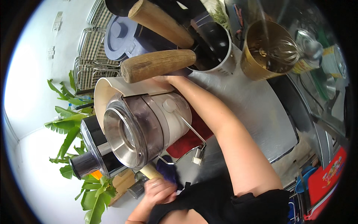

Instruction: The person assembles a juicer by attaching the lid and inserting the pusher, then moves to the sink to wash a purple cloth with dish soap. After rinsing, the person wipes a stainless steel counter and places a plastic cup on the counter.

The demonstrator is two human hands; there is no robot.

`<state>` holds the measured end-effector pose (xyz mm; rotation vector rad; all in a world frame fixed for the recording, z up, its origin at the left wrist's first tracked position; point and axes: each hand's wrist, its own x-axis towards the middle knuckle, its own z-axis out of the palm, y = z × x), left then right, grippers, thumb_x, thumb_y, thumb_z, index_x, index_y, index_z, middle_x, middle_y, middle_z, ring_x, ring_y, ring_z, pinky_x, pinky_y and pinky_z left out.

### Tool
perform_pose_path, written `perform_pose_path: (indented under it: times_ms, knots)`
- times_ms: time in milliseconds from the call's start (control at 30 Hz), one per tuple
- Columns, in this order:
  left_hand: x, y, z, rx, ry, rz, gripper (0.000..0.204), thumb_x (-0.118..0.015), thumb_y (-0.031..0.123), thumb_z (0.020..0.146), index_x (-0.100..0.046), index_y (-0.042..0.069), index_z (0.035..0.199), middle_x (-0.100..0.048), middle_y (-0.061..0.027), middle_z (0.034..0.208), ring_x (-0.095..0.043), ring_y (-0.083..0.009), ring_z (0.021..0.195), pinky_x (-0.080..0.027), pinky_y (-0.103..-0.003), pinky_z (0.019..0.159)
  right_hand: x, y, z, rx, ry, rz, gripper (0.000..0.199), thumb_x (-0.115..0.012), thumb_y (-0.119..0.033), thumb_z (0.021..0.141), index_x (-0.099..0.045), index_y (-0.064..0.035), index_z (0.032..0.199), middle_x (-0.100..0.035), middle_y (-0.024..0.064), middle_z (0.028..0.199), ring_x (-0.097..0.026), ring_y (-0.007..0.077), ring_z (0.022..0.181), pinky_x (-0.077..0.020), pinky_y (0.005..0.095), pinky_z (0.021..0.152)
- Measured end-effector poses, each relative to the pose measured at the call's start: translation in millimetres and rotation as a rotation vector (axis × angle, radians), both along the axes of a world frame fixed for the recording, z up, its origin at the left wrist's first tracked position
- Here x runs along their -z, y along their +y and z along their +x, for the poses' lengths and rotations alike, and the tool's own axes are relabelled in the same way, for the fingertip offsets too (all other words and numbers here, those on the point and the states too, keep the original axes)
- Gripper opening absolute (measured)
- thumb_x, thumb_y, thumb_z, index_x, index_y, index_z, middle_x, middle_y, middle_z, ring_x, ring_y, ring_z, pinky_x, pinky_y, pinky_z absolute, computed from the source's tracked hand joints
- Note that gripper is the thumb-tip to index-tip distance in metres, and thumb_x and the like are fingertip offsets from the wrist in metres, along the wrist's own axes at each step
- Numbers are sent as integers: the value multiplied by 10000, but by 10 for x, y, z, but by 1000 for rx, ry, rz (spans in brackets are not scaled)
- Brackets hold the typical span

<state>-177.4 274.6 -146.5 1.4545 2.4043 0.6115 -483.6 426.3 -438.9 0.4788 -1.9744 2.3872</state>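
A juicer [162, 115] with a clear plastic bowl, a round steel rim and a cream body stands in front of me. A curved cream container [108, 91] sits against its far side. My right hand [164, 78] reaches past the juicer to this container. Its fingers are hidden behind the container and a wooden handle. My left hand [159, 191], below the juicer, is closed around a pale yellow rod-like piece [151, 172]. The kind of piece is unclear. A dark purple cloth [168, 172] lies beside that hand. The juicer's wire clamp [190, 127] hangs loose at its side.
Wooden-handled tools [160, 63] stick out of a metal pot [231, 56]. Beside it stands a golden container [248, 59] with a whisk [285, 51]. A second dark appliance [93, 138] stands left of the juicer. A steel table [250, 104] carries a red cloth [190, 142].
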Motion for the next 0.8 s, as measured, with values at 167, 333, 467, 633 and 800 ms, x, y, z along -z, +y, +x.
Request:
perform_pose_path:
  times_ms: [167, 333, 467, 633, 800]
  knots:
    - [557, 289, -158, -1053, -1164, 141, 559, -592, 188, 844, -322, -2, 1295, -380, -197, 1331, -481, -305, 1142, -453, -343, 869, 60, -132, -105, -58, -86, -32, 468, -279, -340, 917, -532, -19, 1146, -537, 154, 1176, -505, 242, 1084, -347, 311, 948]
    - [714, 235, -307, -1235, -1487, 405, 701, -676, 313, 756, -341, 54, 1315, -418, -168, 1310, -436, -303, 1195, -421, -360, 930, 110, -111, -242, -85, -161, -33, 504, -277, -379, 915, -544, -7, 1127, -550, 151, 1149, -516, 228, 1057, -358, 302, 930]
    - [748, 304, -314, -1300, -1335, 472, 743, -752, 296, 674, -396, 48, 1278, -440, -143, 1296, -412, -284, 1216, -314, -372, 1030, 73, -178, -250, -130, -215, -32, 535, -275, -410, 913, -554, 2, 1111, -561, 148, 1126, -525, 216, 1035, -367, 294, 916]
    - [863, 183, -195, -1304, -1184, 548, 748, -750, 206, 662, -373, 13, 1279, -481, -148, 1249, -427, -309, 1194, -296, -401, 1042, -37, -214, -260, -158, -268, -35, 577, -273, -448, 911, -566, 14, 1092, -574, 145, 1099, -536, 202, 1007, -378, 285, 898]
    - [762, 327, -255, -1345, -1196, 463, 726, -719, 140, 673, -357, 13, 1288, -465, -153, 1262, -401, -321, 1212, -262, -440, 1055, -86, -197, -288, -167, -330, -26, 620, -271, -487, 909, -579, 26, 1073, -588, 142, 1071, -547, 187, 980, -390, 276, 880]
